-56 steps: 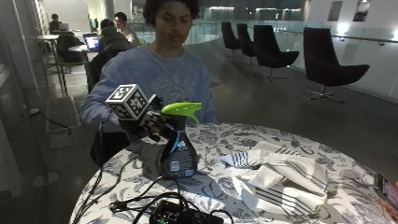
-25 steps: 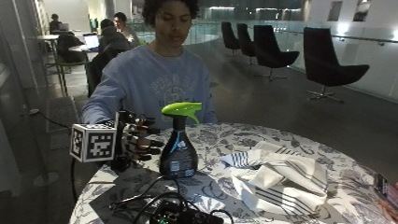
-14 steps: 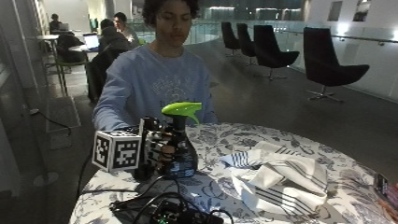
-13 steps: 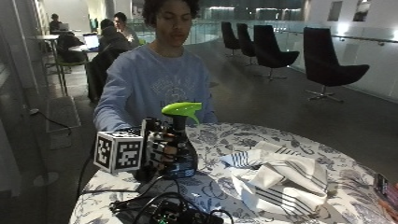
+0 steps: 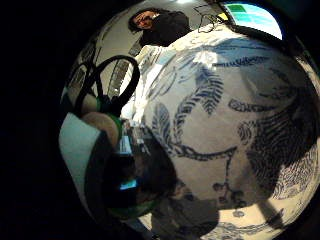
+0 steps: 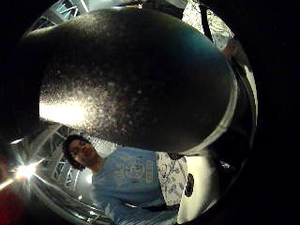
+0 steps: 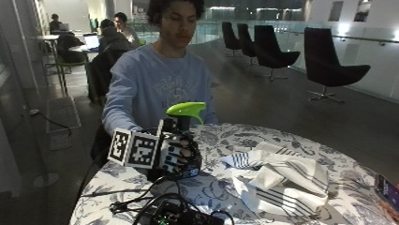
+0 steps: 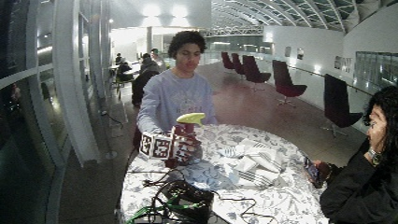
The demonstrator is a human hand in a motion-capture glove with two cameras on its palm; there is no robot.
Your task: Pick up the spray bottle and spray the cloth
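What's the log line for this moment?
phase: grasp | right hand: fingers wrapped round spray bottle | bottle: upright on table | cloth: crumpled beside bottle, apart | spraying: not yet

Leaf-patterned tablecloth (image 7: 293, 140), black electronics box (image 7: 181, 214), phone (image 7: 387, 190) at table edge

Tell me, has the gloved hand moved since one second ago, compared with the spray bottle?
Yes. The gloved right hand was then beside the spray bottle, apart from it toward the table's edge; now it wraps the bottle's body, which stands on the same spot.

patterned tablecloth (image 5: 235, 125), dark spray bottle (image 5: 132, 182) close
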